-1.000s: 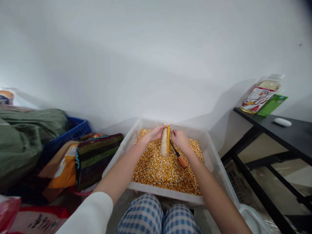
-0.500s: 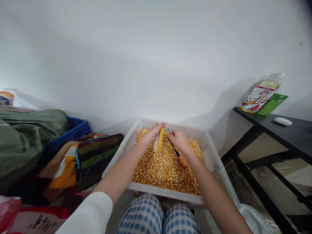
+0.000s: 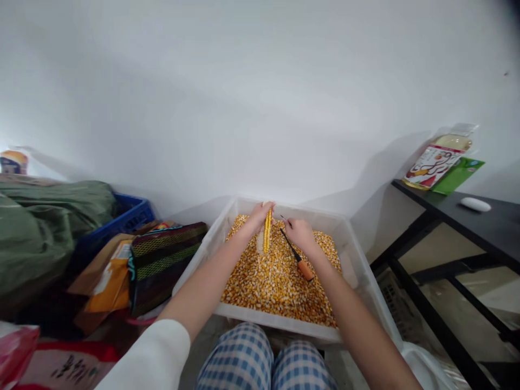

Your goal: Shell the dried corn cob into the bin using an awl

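Observation:
My left hand (image 3: 260,215) is wrapped around the top of a corn cob (image 3: 267,234), which points downward over the kernels. Yellow kernels still line one strip of it, while its left side is bare and pale. My right hand (image 3: 299,234) is closed just to the right, with a thin dark pointed tip (image 3: 283,218) sticking out of the fingers toward the cob; most of that thing is hidden. On the loose corn kernels (image 3: 268,287) lies a screwdriver-like tool (image 3: 304,270) with an orange handle and a black shaft, beside my right wrist.
A translucent plastic bin (image 3: 280,322) holds the kernels, close against the white wall (image 3: 260,108). On the right stands a dark table (image 3: 495,216) with a bottle (image 3: 441,160) and a white oval object (image 3: 475,204). Bags and a blue crate (image 3: 134,212) crowd the left.
The whole view has shifted slightly. Both hands stay at nearly the same place over the bin, and the cob is still in my left hand.

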`<state>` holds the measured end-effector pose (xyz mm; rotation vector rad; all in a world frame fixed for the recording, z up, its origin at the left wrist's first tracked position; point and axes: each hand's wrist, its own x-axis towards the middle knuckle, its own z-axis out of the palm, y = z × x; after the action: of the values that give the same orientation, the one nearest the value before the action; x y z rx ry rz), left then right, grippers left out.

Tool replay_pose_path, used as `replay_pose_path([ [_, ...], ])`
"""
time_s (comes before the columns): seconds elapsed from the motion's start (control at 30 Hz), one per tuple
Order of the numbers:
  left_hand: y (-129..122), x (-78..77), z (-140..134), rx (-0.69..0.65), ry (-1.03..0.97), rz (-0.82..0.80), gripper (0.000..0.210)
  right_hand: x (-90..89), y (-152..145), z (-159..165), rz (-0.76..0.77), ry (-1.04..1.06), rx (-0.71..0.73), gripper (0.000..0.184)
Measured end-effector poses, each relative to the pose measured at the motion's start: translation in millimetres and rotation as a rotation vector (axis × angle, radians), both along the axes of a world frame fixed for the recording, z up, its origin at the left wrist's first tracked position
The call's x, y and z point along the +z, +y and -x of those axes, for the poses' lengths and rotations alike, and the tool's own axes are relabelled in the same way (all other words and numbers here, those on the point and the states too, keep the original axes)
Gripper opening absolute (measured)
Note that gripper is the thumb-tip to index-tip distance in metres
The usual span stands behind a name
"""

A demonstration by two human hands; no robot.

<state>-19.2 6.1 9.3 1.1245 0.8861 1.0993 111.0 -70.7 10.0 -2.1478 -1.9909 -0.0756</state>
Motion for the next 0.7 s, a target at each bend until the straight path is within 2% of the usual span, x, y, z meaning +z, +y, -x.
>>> replay_pose_path([
  [0.27, -2, 6.1, 7, 0.030, -0.081, 0.044, 0.021, 0.4, -1, 1, -0.010, 0.015, 0.021, 0.050],
  [0.43, 4, 4.9, 6, -0.086, -0.216, 0.158, 0.023, 1.3, 0, 2, -0.007, 0.014, 0.002, 0.051],
  [0.57, 9, -0.4, 2, -0.129, -0.322, 0.140, 0.008, 1.4, 0, 1, -0.007, 0.010, 0.007, 0.051],
  [0.7, 8, -3.2, 0, -0.237, -0.357, 0.151, 0.006, 0.4, 0, 1, -0.010, 0.018, 0.010, 0.053],
])
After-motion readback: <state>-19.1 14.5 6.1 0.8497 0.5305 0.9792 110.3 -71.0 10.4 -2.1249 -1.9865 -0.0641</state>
